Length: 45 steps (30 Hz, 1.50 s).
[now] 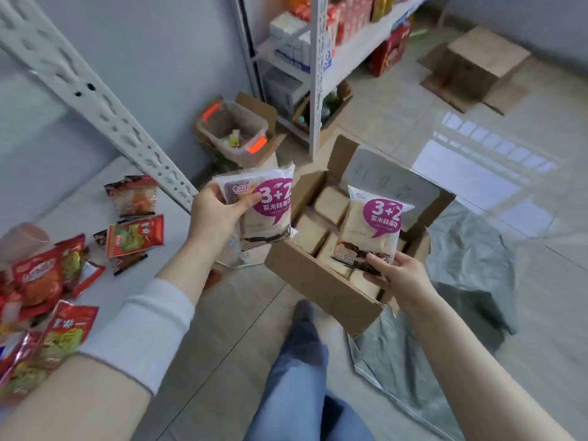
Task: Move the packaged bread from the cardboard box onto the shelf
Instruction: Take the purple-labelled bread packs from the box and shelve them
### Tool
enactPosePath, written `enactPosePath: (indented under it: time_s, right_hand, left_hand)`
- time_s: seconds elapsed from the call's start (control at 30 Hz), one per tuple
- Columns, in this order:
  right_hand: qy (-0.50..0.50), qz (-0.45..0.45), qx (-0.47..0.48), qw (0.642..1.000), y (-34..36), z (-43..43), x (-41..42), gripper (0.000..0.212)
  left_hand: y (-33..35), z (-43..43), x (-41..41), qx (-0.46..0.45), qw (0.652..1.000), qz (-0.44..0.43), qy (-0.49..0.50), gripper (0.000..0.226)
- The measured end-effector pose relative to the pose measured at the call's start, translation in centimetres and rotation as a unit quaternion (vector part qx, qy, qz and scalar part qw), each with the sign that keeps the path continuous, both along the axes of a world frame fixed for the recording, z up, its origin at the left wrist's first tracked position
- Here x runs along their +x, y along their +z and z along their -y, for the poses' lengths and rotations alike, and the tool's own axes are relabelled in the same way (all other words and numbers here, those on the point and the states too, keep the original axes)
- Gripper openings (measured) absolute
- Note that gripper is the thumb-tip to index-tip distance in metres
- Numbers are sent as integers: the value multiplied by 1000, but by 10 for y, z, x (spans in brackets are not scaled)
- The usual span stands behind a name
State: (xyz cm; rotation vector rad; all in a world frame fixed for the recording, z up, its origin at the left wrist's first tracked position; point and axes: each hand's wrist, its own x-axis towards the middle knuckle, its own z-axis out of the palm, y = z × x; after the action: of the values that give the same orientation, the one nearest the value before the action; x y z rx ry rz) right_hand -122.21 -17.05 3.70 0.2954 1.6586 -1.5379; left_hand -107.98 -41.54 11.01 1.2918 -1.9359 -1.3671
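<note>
Shelf (89, 214) at nine o'clock shows no bread; my left hand (216, 214) grips one bread pack (270, 211), right hand (397, 275) another pack (372, 227), cardboard box (318, 288) mostly full.

**Surrounding Items**

Red snack packets (47, 275) lie loosely spread at the left, beside a translucent pink cup (22, 240). On the tiled floor (477, 148):
- a clear container (234, 128) with orange clips, seated in an open carton (261, 106) near the grey wall (143, 58)
- a crumpled grey plastic sheet (471, 265)
- a brown carton (477, 65) with its flaps spread flat, toward the far right corner
- a red carton (388, 54) at the far side
</note>
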Motion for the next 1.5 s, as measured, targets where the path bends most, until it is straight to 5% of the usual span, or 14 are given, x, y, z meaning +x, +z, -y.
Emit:
enactPosePath:
  time_s: [0.27,0.5,0.8,1.03,1.17,1.37,1.5]
  right_hand:
    - [210,-127,-99,964,149,75,102,18]
    - [306,-177,-192,916,229,208,190,15]
    - [355,-230,-182,888,260,404,254,15]
    - [360,-260,-183,877,262,554,222,29]
    - [372,-312,-172,857,258,650,195,18]
    - [409,-371,-145,821,244,746,176,27]
    - [396,-403,-126,816,238,766,172,31]
  left_hand:
    - [178,40,141,-86,988,-91,90,19]
    - [257,131,266,-146,969,-135,147,18]
    - [253,282,355,-131,960,-127,213,37]
    - [238,407,323,-115,957,-163,210,27]
    - [227,486,292,-121,952,-167,226,21]
    - [206,564,262,-139,937,-177,267,24]
    - [198,574,255,-184,914,-170,319,46]
